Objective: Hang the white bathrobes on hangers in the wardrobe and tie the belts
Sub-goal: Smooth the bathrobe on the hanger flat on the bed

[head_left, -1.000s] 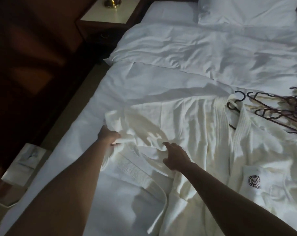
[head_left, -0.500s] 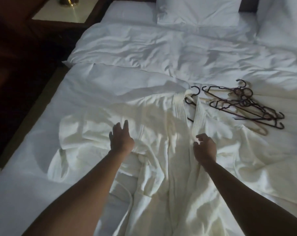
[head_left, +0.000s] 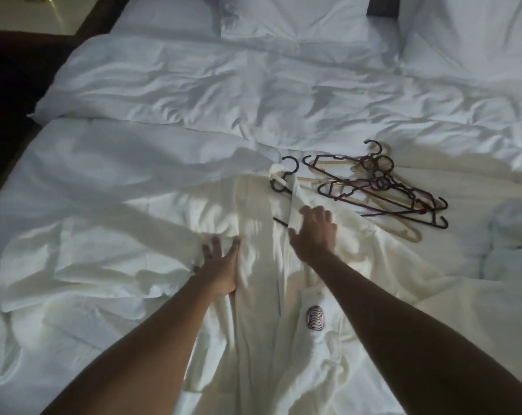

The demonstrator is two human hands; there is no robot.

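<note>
On the bed (head_left: 134, 163), both hands, left (head_left: 220, 265) and right (head_left: 313, 232), press flat on the soft white terry bathrobe (head_left: 253, 211); grasp its collar at twelve o'clock.

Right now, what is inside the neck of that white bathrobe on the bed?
A dark hanger sits in the bathrobe's collar, its hook poking out. A thin bar shows near the right hand; the rest is covered.

A single head-worn view looks forward and steeply down along both forearms onto the bed (head_left: 164, 163), close above it (wide-angle, so the edges bend). The pillows (head_left: 292, 19) lie far, at the top; dark floor edges the left side.
</note>
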